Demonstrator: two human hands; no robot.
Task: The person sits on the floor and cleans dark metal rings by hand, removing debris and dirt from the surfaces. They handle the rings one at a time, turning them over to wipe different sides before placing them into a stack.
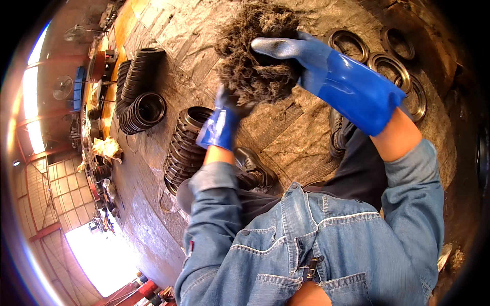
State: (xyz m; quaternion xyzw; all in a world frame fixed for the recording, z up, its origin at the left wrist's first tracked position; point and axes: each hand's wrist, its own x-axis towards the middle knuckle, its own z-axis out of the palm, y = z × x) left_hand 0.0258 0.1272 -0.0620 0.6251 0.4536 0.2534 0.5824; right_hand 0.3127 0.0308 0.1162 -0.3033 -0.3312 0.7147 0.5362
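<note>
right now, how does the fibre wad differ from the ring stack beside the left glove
The fibre wad is shaggy and irregular; the ring stack is orderly, made of round pieces. The right hand grips the fibre wad, while the ring stack rests on the floor. Both look dark.

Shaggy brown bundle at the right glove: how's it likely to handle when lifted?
The shaggy brown bundle is probably floppy: loose strands stick out along its edge. Likely light for its bulk, since it looks like loosely tangled fibre, though its core is hidden. Rolling seems unlikely, given the ragged outline.
</note>
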